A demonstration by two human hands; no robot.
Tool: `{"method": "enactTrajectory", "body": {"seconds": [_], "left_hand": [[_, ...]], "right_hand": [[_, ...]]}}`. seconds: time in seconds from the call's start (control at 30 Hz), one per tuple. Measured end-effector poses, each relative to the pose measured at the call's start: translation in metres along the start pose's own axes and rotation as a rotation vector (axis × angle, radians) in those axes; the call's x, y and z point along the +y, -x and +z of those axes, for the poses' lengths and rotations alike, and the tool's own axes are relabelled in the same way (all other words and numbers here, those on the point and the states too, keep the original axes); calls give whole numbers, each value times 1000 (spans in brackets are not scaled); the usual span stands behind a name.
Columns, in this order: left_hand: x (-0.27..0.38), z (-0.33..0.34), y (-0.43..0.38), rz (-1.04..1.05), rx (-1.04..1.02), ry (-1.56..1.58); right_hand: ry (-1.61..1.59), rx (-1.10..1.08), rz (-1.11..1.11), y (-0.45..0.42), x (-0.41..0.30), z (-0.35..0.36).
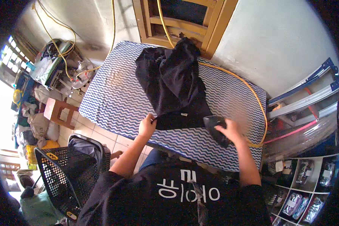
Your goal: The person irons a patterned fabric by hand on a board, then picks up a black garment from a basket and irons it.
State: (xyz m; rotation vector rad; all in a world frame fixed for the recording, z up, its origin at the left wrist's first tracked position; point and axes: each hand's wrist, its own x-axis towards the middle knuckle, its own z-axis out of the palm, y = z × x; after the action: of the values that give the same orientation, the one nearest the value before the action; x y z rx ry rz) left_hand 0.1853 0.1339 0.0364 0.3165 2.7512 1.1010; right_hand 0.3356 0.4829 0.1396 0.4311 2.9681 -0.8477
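A black garment (180, 87) lies spread and wrinkled over a table (115, 84) covered in blue-and-white zigzag cloth. My left hand (147, 125) pinches the garment's near left corner between thumb and fingers. At the garment's near right corner, my right hand (230, 130) grips a dark, pointed object that looks like a clothes iron (214, 124); its tip is hard to make out. A small white tag shows near the garment's closest edge. A yellow hose or cord (252, 90) curves over the table's right side.
Left of me stands a black perforated basket (73, 169) with grey cloth in it. Beyond it is a reddish-brown stool (55, 113). An aluminium ladder (305, 104) leans at the right, above a compartment rack (313, 188) holding wrapped items. Someone in green is at lower left.
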Motion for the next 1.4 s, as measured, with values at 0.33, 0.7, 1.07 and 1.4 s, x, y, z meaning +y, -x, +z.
{"method": "enactTrajectory", "body": {"seconds": [0.33, 0.7, 1.07, 1.4], "left_hand": [[-36, -12, 31, -82, 41, 46], [-67, -78, 36, -245, 353, 681], [29, -19, 18, 206, 164, 14], [85, 63, -19, 564, -137, -420]], "right_hand": [[129, -156, -432, -63, -122, 127], [0, -138, -402, -57, -173, 154], [214, -57, 191, -19, -23, 52], [551, 478, 360, -5, 65, 8]]}}
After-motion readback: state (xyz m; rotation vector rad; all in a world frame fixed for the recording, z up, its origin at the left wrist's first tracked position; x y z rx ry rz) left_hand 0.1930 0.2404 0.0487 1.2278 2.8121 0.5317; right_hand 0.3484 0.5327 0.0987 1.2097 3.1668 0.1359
